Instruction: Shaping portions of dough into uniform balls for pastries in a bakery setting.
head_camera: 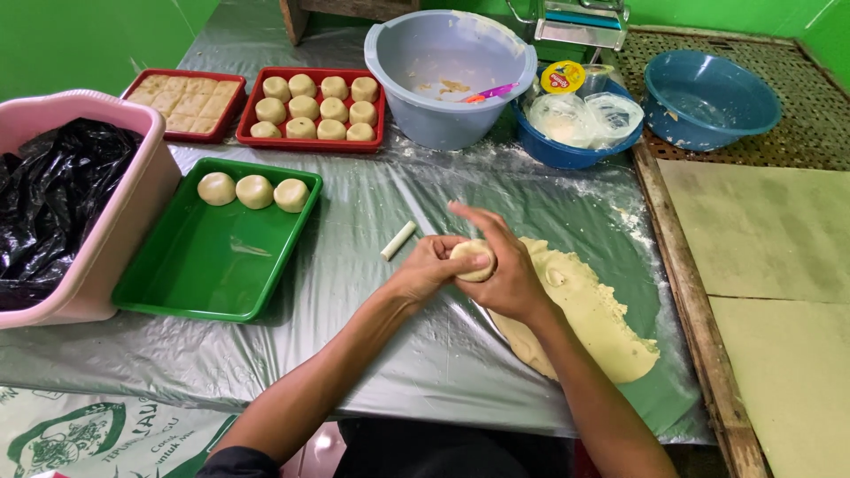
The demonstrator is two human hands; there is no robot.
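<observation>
Dough ball (473, 259) sits pressed between both hands just above the plastic-covered table (354, 230), right beside the flat dough sheet (593, 319). Left hand (427, 268) cups the ball from the side away from the sheet, fingers curled shut against it. Right hand (505, 265) wraps over it from the sheet side, thumb across the top, index finger sticking out straight, the rest closed around the ball. The sheet lies under and beyond the right wrist, pale yellow, with ragged cut edges. A small white stick (398, 240) lies on the plastic near the sheet, on the far side of the left hand. Farther from the sheet stands a green tray (212, 265) with three shaped dough rounds (254, 191) in a row along its far edge. A pink tub (106, 221) lined with a black bag touches that tray's outer side. Beyond the sheet, at the back of the table, two red trays stand side by side: one (312, 111) with twelve rounds in rows, the other (184, 104) with flat squares. A grey basin (443, 88) with dough scraps stands behind the sheet, and a blue bowl (575, 133) of plastic tubs touches it. Another blue bowl (708, 97) sits on a woven mat off the table.
</observation>
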